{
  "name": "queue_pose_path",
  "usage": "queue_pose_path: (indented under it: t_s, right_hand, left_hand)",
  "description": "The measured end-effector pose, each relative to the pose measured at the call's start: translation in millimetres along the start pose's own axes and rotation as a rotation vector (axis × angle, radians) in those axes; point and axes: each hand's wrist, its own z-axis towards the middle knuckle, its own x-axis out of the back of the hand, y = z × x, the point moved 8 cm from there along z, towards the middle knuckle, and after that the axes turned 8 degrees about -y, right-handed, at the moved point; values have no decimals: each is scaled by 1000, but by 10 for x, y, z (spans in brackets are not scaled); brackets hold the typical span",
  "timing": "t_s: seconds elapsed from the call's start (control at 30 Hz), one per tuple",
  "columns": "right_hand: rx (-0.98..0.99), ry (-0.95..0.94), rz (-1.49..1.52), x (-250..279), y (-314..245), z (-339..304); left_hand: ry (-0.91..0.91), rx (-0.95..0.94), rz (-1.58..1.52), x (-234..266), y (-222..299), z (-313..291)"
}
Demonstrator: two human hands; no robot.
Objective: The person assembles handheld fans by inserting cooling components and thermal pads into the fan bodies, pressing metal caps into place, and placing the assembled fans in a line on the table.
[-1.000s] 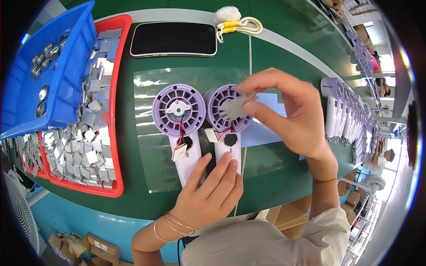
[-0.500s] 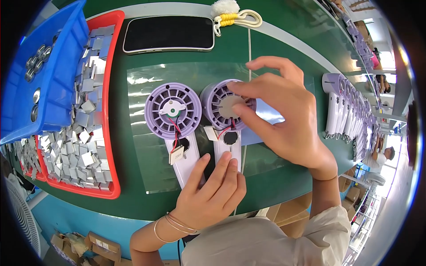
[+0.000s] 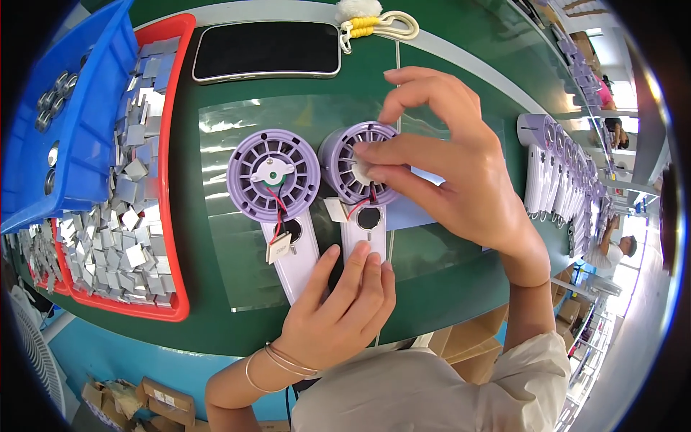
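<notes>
Two lilac handheld fans lie side by side on a clear sheet, the left fan (image 3: 308, 183) and the right fan (image 3: 329, 162), both with white handles. Each has red and black wires leading to a small pale square plate, the left plate (image 3: 278, 248) and the right plate (image 3: 336, 209). My right hand (image 3: 450, 169) pinches a pale round disc (image 3: 362, 173) between thumb and forefinger at the middle of the right fan; fingers partly hide it. My left hand (image 3: 338, 306) lies over the lower handles, fingers stretched out, fingertips touching the right handle.
Left, a red tray (image 3: 173, 144) holds many small silver-grey square plates. A blue bin (image 3: 90, 144) with round metal parts overlaps it. A phone (image 3: 266, 52) and a corded white pompom (image 3: 358, 10) lie at the back. More lilac fans (image 3: 547, 162) stand in a row at right.
The round disc, seen face-on before, is now mostly covered by my right fingertips, and more of the right fan's grille shows. My left hand has stayed on the handles. The view has shifted slightly.
</notes>
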Motion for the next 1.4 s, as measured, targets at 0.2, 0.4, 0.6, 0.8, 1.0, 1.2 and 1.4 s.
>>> queue_pose_path:
  t_s: [0.2, 0.4, 0.6, 0.8, 1.0, 1.2, 1.4]
  right_hand:
    - [-27, -52, 59, -26, 38, -7]
    - [-6, -35, 23, -73, -13, -8]
    - [-4, -65, 61, -64, 16, 3]
    - [40, 158, 100, 58, -32, -140]
    - [190, 240, 357, 305, -500, -563]
    - [77, -89, 641, -131, -825, -291]
    - [-190, -145, 1090, -269, -576, -238]
  left_hand:
    - [1, -19, 25, -1, 27, 5]
    - [26, -13, 27, -24, 14, -17]
    - [33, -23, 41, 0, 38, -6]
    - [61, -6, -50, 95, -37, 16]
    - [292, 113, -369, 431, -259, -176]
    - [232, 332, -378, 540, -440, -71]
    - [201, 390, -986, 765, -622, -50]
